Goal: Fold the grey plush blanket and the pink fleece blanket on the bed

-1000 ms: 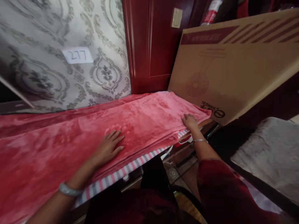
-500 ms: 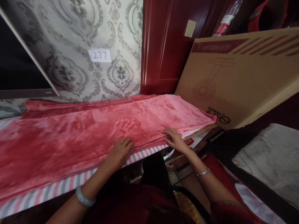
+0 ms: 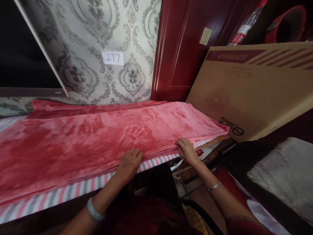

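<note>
A red plush blanket lies folded in a long strip over a striped sheet with pink, grey and white bands. My left hand is at the near edge of the blanket, fingers bent together over it. Farther right along the same edge, my right hand has its fingers curled round the blanket's fold. The undersides of both hands are hidden. A hand-shaped print shows in the pile just beyond my left hand.
At the right leans a large cardboard box, touching the blanket's far right end. Behind it are a plastic bottle and a red round object. A dark screen stands at the left by the patterned wall.
The fingers of my right hand have curled in at the blanket's edge; they were more stretched out before. My left hand stays at the edge. The view has shifted slightly.
</note>
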A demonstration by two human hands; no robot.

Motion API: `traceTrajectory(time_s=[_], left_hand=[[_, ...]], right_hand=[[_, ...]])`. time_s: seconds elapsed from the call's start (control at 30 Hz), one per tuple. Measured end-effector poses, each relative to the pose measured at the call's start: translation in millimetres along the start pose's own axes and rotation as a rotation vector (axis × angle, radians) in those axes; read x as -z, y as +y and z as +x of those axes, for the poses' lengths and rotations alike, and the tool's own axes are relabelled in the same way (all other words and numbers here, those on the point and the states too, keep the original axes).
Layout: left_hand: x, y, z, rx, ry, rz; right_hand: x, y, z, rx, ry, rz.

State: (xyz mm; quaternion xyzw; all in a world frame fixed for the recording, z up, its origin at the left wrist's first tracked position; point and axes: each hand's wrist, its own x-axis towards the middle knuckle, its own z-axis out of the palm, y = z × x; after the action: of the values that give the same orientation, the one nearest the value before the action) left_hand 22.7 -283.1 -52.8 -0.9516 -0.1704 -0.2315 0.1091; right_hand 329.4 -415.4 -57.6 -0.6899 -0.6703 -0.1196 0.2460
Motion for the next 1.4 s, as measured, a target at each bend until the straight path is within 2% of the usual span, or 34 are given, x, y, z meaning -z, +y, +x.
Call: traceTrajectory(time_s=[0.1, 0.23, 0.37, 0.5, 0.63, 0.73, 0.87, 1.0, 1.13, 1.27, 1.4], left_hand=[[-0.5, 0.0, -3.2, 0.002, 0.013, -0.02], [-2.6, 1.8, -7.0, -0.001, 0.086, -0.01], [4.1, 4.8, -14.1, 0.042, 0.109, -0.026], [25.8, -0.7, -29.1, 0.078, 0.064, -0.024], [44.1, -13.5, -52.8, 0.157, 0.019, 0.007], [49.5, -22.2, -70.8, 0.193, 0.009, 0.043], [52.3, -33.7, -89.8, 0.229, 0.017, 0.094], [56.5, -48.4, -107.8, 0.269, -0.014, 0.137], [62.7, -60.7, -126.1, 0.317, -0.011, 0.166], [68.6, -63.2, -134.8, 0.286, 0.033, 0.138], [74.9, -63.7, -139.6, 0.355, -0.018, 0.224]], right_hand=[[-7.2, 1.0, -3.8, -0.004, 0.085, 0.056], [-17.0, -0.7, -7.4, -0.038, 0.196, 0.135], [-22.2, 4.9, -14.1, -0.033, 0.238, 0.173], [-18.6, 11.4, -18.5, 0.018, 0.215, 0.143], [-13.9, 6.9, -12.6, 0.072, 0.128, 0.058], [-14.2, -2.2, -4.6, 0.157, 0.066, 0.05], [-19.7, -16.2, 5.1, 0.208, 0.048, 0.08], [-25.4, -27.0, 8.2, 0.212, 0.079, 0.118], [-28.1, -27.3, 4.4, 0.194, 0.147, 0.161], [-33.2, -23.3, 2.2, 0.239, 0.166, 0.134], [-38.2, -23.6, -1.1, 0.249, 0.19, 0.111]])
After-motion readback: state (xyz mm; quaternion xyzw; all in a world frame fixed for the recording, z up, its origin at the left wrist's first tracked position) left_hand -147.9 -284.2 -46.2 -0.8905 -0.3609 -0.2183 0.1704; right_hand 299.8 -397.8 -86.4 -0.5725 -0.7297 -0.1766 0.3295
